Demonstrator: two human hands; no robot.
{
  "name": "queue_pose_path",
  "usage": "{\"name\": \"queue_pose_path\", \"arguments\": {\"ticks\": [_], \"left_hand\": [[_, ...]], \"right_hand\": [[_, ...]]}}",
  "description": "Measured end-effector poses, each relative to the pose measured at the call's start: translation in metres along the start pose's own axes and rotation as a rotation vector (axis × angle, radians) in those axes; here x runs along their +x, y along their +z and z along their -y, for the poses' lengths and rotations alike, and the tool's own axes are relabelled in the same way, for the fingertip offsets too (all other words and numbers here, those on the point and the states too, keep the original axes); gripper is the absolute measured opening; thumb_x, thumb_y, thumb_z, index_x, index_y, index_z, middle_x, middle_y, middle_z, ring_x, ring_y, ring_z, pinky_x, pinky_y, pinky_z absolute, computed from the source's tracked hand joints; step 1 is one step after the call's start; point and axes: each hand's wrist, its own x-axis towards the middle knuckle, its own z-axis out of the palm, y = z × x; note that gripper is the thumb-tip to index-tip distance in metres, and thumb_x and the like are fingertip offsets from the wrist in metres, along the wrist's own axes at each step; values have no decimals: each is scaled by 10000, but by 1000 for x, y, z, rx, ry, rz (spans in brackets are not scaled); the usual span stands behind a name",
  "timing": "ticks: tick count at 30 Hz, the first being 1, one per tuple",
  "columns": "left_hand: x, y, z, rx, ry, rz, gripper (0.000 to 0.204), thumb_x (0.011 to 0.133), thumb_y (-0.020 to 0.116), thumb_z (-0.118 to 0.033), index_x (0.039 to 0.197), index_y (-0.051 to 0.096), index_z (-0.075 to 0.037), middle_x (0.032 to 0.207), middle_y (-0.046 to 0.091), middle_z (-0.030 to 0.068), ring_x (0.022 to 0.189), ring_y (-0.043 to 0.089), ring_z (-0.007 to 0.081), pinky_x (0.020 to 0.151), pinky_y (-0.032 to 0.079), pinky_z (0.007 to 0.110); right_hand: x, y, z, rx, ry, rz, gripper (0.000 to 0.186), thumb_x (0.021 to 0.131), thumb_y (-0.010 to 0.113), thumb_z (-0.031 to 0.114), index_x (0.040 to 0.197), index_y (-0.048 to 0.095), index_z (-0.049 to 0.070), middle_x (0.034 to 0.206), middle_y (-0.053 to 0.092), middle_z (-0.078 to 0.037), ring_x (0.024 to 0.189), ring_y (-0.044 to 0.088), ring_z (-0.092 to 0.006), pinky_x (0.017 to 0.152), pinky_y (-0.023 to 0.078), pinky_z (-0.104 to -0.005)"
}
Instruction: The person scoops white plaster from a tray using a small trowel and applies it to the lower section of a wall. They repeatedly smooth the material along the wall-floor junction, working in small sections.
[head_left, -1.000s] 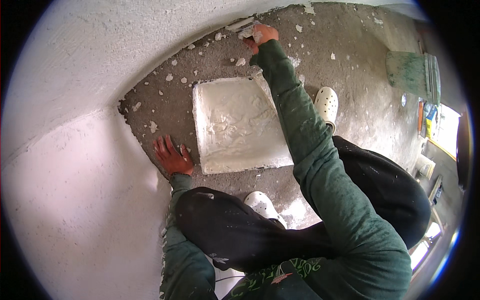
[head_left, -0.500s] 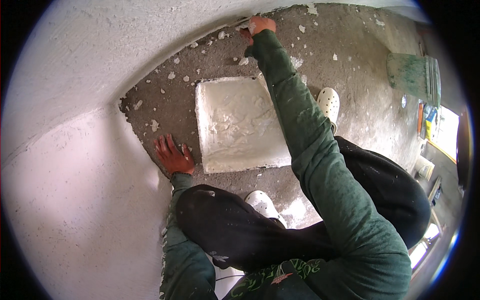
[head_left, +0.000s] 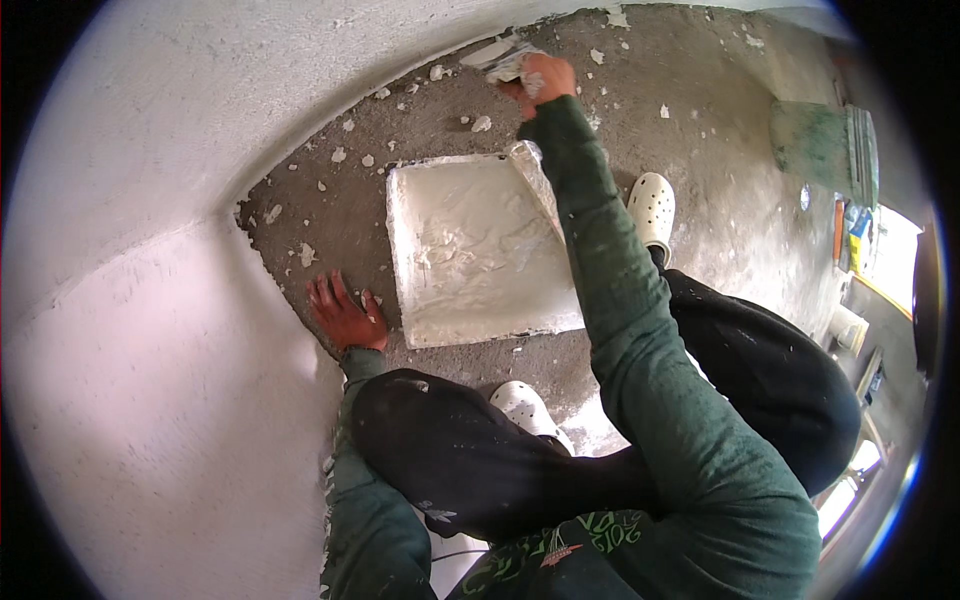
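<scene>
At far left, smooth white wall, meeting grey-brown floor along the floor's left edge
Around the floor's left corner and along its curved upper edge, rougher white wall
Just inside that corner, scattered white crumbs, more along the upper edge
Near the floor's left edge, left hand open, fingers spread, palm down on the floor, holding nothing
Just right of it, flat tray on the floor, with white paste spread across, right edge partly hidden under green sleeve
Beyond the tray, close to the floor's upper edge, scraper with a broad, paste-smeared blade; contact with the floor or wall hard to tell
Closed around its handle end, right hand, white-smeared at the back
Below the tray, one perforated white clog; right of the tray, another white clog
Farther right, dark trouser leg, bent at the knee
Toward the floor's right side, greenish bucket, and below it, smaller pale container
</scene>
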Motion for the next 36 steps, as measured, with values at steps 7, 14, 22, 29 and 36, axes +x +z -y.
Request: {"name": "queue_pose_path", "arguments": {"ticks": [7,14,22,29,36], "left_hand": [[9,10,-27,-42,8,-1,568,860,512,-248,1351,352,-12,1395,318,202,1327,245,411,1070,200,538],[11,5,-2,-11,-1,-43,614,825,554,-250,1362,341,-45,1408,296,187,1342,225,408,1069,195,547],[-9,30,10,-8,-7,-10,618,820,570,-252,1360,342,-55,1405,298,174,1340,236,399,1065,204,546],[-16,34,30,4,-19,-14,611,834,557,-243,1370,330,-58,1388,321,175,1337,237,396,1069,195,541],[-24,28,11,-15,-11,-9,601,852,540,-268,1373,325,-58,1389,320,173,1339,230,400,1070,195,541]], "right_hand": [[46,31,-30,142,-20,-223,273,678,769,331,801,690,100,754,659,-120,759,642,-308,666,510,-386],[-8,-72,34,501,-233,-431,271,753,721,193,860,640,-43,723,633,-141,698,645,-268,629,531,-348],[-178,-33,94,1247,214,276,280,812,544,131,991,566,-84,663,614,-169,573,613,-260,543,493,-382],[-223,-4,145,750,105,111,207,804,529,131,904,520,-50,809,593,-240,719,583,-417,655,473,-485],[-234,-9,174,565,-10,201,188,789,522,77,910,460,-53,915,520,-223,715,605,-380,629,516,-422]]}}
